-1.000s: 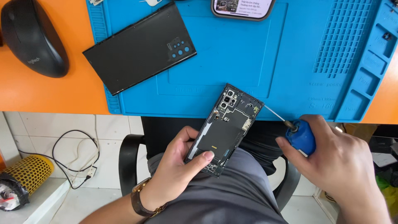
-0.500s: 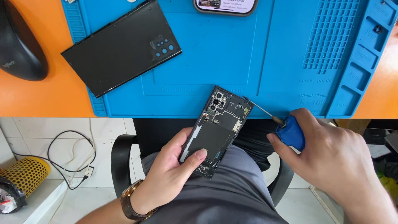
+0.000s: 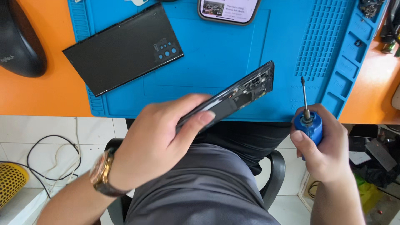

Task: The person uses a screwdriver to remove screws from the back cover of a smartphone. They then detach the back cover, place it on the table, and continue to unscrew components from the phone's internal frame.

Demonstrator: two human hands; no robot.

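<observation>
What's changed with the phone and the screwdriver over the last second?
The left hand has tilted the opened phone up onto its edge. The right hand has pulled the blue screwdriver off it, tip now pointing up. Both grips are unchanged; the back cover still lies on the blue mat.

Opened phone tilted on edge above the near rim of the work mat, gripped in left hand. Right of it, apart, screwdriver upright in right hand, tip up over the mat's near right corner. Back cover flat on the mat's left part, overhanging its left edge. Second phone at the mat's far edge, behind the opened one. Mouse on the desk, left of the mat. Chair below, under the lap.
</observation>
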